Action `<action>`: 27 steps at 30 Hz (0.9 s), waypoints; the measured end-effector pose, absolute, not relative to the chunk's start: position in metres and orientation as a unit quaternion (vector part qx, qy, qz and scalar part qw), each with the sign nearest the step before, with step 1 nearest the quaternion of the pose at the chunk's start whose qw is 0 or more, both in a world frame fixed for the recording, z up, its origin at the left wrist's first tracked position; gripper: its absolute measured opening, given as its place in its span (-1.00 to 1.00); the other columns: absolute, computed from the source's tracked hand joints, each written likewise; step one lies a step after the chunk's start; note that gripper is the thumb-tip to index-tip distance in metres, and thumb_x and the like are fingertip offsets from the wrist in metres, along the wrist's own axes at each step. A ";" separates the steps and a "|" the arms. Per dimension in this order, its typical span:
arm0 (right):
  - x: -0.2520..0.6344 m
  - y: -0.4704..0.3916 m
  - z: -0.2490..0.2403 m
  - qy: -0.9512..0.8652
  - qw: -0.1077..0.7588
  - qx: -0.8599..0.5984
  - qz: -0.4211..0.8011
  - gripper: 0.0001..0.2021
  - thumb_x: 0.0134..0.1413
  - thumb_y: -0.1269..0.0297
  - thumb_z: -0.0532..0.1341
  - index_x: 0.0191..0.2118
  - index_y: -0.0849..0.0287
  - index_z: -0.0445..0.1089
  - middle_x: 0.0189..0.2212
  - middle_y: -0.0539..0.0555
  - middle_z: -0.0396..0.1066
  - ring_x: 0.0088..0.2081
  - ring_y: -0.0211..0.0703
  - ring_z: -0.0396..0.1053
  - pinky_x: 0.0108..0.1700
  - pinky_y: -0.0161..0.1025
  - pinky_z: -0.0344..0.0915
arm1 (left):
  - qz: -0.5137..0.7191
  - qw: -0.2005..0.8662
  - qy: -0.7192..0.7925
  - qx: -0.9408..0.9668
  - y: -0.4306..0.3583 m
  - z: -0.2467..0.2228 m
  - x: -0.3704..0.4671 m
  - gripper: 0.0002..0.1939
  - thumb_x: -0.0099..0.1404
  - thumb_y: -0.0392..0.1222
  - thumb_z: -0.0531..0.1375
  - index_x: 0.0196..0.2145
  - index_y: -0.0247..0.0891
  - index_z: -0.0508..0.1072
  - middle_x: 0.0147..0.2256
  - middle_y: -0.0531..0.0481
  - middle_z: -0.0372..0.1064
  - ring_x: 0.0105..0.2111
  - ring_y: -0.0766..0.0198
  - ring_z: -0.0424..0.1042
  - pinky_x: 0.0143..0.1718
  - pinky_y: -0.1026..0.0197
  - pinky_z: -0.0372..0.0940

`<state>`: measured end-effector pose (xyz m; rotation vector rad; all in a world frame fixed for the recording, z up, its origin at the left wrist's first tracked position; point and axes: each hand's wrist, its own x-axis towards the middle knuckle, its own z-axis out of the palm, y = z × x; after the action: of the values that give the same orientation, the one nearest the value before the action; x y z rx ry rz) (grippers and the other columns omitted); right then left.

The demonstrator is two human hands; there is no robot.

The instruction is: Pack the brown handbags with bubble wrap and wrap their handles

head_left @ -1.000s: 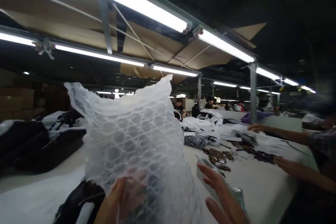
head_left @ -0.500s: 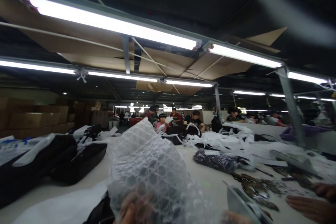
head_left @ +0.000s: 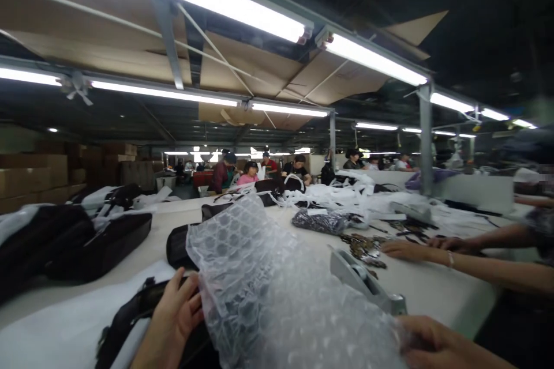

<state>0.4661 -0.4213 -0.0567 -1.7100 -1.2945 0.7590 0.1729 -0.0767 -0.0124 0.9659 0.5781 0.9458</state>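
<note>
A sheet of clear bubble wrap (head_left: 255, 282) stands up in front of me, its lower part blurred. At its right edge my right hand (head_left: 437, 343) is closed on the wrap. My left hand (head_left: 177, 308) is beside the left edge, palm turned toward the wrap, fingers bent and apart, with the fingertips at the edge. Under and behind this hand lies a black bag (head_left: 125, 317) with a strap, partly hidden by my wrist and the wrap. The bag rests on white sheet material (head_left: 56, 323).
More black bags (head_left: 104, 242) lie at left on the white table (head_left: 162, 225). A grey tape dispenser (head_left: 363, 279), metal pieces (head_left: 361, 248) and a dark wrapped bundle (head_left: 320, 221) are to the right. A co-worker's arms (head_left: 471, 262) reach in from the right. White straps (head_left: 337, 193) lie farther back.
My left hand has come out from behind the bubble wrap to its left edge. My right hand shows more fully. The view has tilted down and shifted; the co-worker's arms now reach farther in.
</note>
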 end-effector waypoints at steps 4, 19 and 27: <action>0.460 -0.428 -0.044 -0.483 0.461 -0.672 0.321 -0.56 -0.08 -0.11 0.36 -0.24 0.20 0.50 -0.45 0.01 0.33 -0.41 -0.21 0.24 -0.37 -0.29 0.11 | 0.523 0.604 0.252 0.546 -0.084 -0.019 0.176 -0.02 0.17 -0.22 0.30 0.37 -0.05 -0.18 0.22 -0.24 0.19 0.03 -0.02 0.45 -0.03 -0.01 0.42; 0.424 -0.362 0.011 -0.553 0.422 -0.633 0.339 -0.68 -0.14 0.07 0.43 -0.40 0.25 0.47 -0.50 -0.05 0.39 -0.45 -0.29 0.28 -0.32 -0.33 0.22 | 0.327 0.102 -0.152 0.927 -0.192 0.046 0.245 -0.48 0.40 -0.31 -0.03 0.29 -0.25 0.16 0.34 -0.16 0.05 0.36 0.06 -0.04 0.36 -0.13 -0.09; 0.427 -0.335 0.004 -0.559 0.404 -0.647 0.325 -0.67 -0.15 0.18 0.44 -0.27 0.25 0.45 -0.54 -0.13 0.30 -0.50 -0.37 0.19 -0.45 -0.42 0.11 | 0.134 0.047 -0.085 0.986 -0.174 0.041 0.273 -0.90 0.33 -0.29 0.10 -0.28 -0.26 0.43 -0.28 -0.11 0.50 -0.17 0.05 0.45 0.07 -0.07 0.20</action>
<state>0.4267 -0.3353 0.0039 -1.6343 -1.4126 0.8209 0.2733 -0.1737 0.0410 3.0095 -0.2593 0.4090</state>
